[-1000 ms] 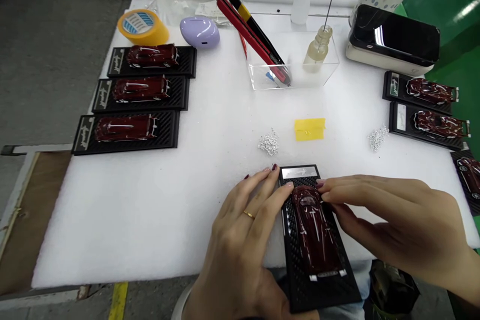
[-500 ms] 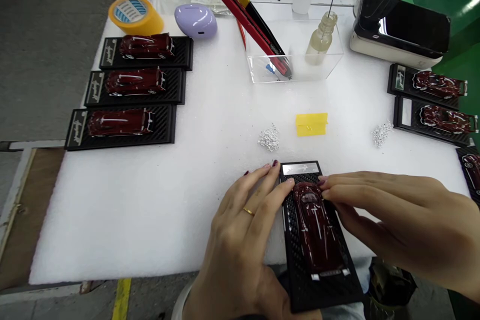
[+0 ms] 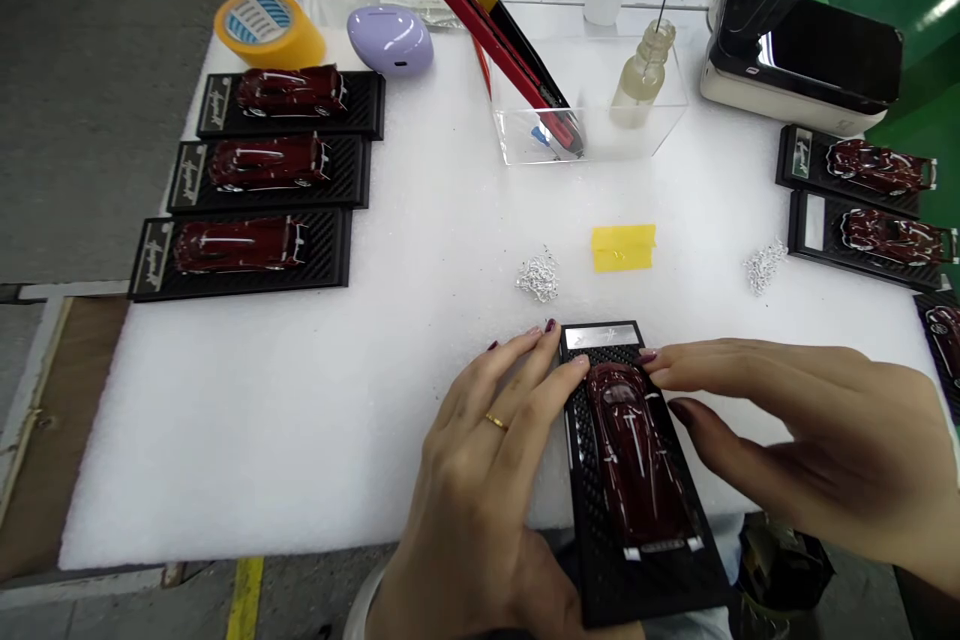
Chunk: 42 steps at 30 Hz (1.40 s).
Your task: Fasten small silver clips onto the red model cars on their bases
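Note:
A dark red model car [image 3: 636, 460] sits on a black display base [image 3: 622, 600] with a silver nameplate [image 3: 600, 335] at its far end. The base overhangs the near edge of the white foam sheet. My left hand [image 3: 487, 470] grips the base, its fingers along the left edge and one fingertip at the front of the car; its thumb is partly hidden near the close end. My right hand [image 3: 810, 430] rests its fingertips at the far right of the base beside the car, thumb spread apart, with nothing visible between them.
Small silvery parts lie in two piles, one left [image 3: 538, 276] and one right [image 3: 765, 266]. Between them is yellow tape [image 3: 623, 248]. Behind stands a clear tray [image 3: 525, 135] with pens and a glass bottle [image 3: 642, 75]. More model cars line the left [image 3: 240, 245] and right [image 3: 892, 235].
My right thumb has moved away from the fingers, and the hand has opened beside the car. The left hand and the base stay nearly still.

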{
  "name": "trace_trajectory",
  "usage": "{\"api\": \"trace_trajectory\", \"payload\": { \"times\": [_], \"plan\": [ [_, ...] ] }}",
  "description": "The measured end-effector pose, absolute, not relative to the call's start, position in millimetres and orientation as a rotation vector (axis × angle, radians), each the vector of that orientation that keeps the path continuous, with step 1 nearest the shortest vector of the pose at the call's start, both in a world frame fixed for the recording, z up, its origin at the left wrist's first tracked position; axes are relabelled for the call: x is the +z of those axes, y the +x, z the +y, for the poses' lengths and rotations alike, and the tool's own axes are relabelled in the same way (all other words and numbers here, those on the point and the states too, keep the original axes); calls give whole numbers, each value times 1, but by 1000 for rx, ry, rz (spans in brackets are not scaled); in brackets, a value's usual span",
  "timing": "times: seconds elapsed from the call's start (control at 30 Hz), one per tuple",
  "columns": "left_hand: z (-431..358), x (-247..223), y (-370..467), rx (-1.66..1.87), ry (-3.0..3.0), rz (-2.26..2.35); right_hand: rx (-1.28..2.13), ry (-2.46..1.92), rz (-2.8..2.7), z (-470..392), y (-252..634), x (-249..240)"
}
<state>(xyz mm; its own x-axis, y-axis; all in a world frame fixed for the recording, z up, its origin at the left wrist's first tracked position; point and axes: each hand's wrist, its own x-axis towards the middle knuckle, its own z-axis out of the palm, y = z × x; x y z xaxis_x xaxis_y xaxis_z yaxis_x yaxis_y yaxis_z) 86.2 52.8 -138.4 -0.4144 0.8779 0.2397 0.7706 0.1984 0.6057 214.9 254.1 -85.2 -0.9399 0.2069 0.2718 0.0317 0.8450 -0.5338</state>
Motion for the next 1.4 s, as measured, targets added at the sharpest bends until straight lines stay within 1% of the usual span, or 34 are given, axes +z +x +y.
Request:
{"api": "trace_trajectory", "payload": {
  "times": [0.17, 0.3, 0.6, 0.73, 0.8, 0.93, 1.0, 1.07, 1.13, 1.2, 1.23, 1.4],
  "plan": [
    [53, -144, 84, 993, 1705, 2364, 924, -263, -2511, 247, 216, -92],
    [53, -147, 82, 972, 1778, 2363, 910, -272, -2417, 241, 217, -101],
    [54, -139, 86, 960, 1591, 2362, 907, -260, -2397, 236, 214, -98],
    [56, -140, 85, 996, 1602, 2361, 939, -320, -2354, 237, 223, -106],
    [56, -141, 83, 934, 1738, 2353, 967, -416, -2305, 237, 233, -113],
    [53, -132, 76, 640, 2062, 2385, 1053, -596, -2163, 237, 248, -126],
    [55, -122, 67, 520, 2160, 2350, 1080, -631, -2098, 235, 249, -128],
    [62, -113, 51, 504, 2156, 2213, 1086, -677, -2043, 233, 249, -129],
    [74, -108, 27, 662, 2042, 2136, 1079, -705, -1998, 232, 248, -129],
    [90, -110, 3, 713, 1877, 2360, 1081, -682, -1986, 233, 249, -130],
    [99, -112, -8, 703, 1867, 2393, 1080, -659, -1989, 234, 250, -131],
    [121, -121, -31, 571, 1934, 2382, 1030, -615, -2040, 242, 256, -137]
  ]
}}
